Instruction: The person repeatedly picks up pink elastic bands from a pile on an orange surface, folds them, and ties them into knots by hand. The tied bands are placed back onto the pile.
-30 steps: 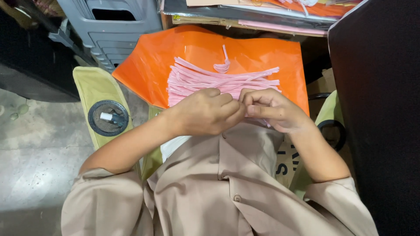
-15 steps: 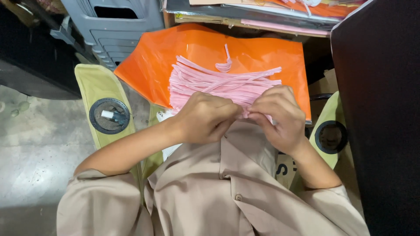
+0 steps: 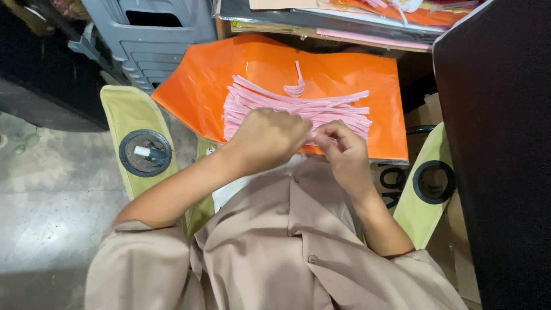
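Both hands meet at the near edge of a pile of pink strips [image 3: 298, 106] that lies on an orange sheet [image 3: 201, 86] across the person's lap. The left hand [image 3: 268, 139] is curled with its fingers together on the strips, and the right hand [image 3: 340, 150] has its fingers pinched on the same bunch. A grey plastic crate [image 3: 155, 34] stands beyond the sheet, on the left.

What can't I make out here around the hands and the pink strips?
- Head view: the left hand covers the near ends of the pink strips; its fingertips are hidden, so its grip cannot be told.
- Head view: the right hand curls at the strips' near edge; what it pinches is too small to tell.
- Head view: the orange sheet has its near edge hidden by both hands.
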